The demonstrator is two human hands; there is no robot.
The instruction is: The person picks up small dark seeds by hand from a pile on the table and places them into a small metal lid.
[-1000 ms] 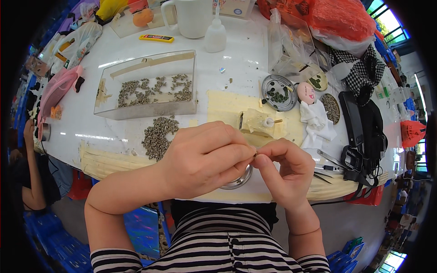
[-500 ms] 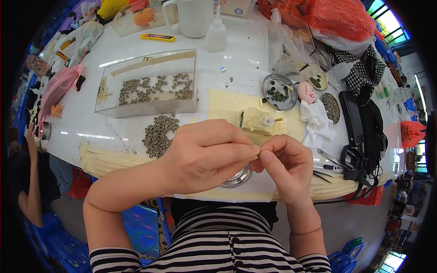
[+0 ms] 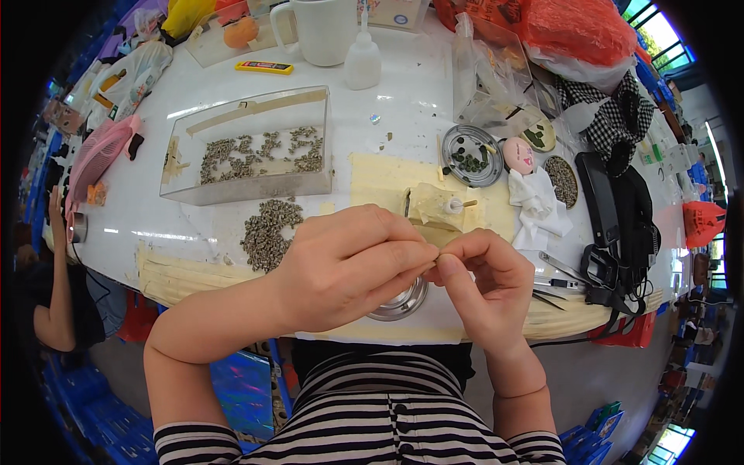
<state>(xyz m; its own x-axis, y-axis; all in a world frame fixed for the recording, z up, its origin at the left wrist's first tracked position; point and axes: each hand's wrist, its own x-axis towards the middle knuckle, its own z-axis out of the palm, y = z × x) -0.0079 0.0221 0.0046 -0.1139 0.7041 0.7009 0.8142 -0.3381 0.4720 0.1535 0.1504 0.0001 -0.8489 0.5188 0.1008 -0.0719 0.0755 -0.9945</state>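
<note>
Across the white table [image 3: 411, 89], printing marks a narrow yellow packet [image 3: 264, 68] and a pink rounded item [image 3: 520, 156]; lettering too small to read. Left hand [image 3: 349, 267]: back upward, forearm slanting in from lower left. Right hand [image 3: 487, 293]: forearm near vertical, thumb to curled forefinger. Fingertips of both meet above a round metal dish [image 3: 401, 308], pinching a tiny piece [image 3: 435, 262], mostly hidden, kind not determinable. Pile of small greyish parts [image 3: 266, 235] beside left hand.
</note>
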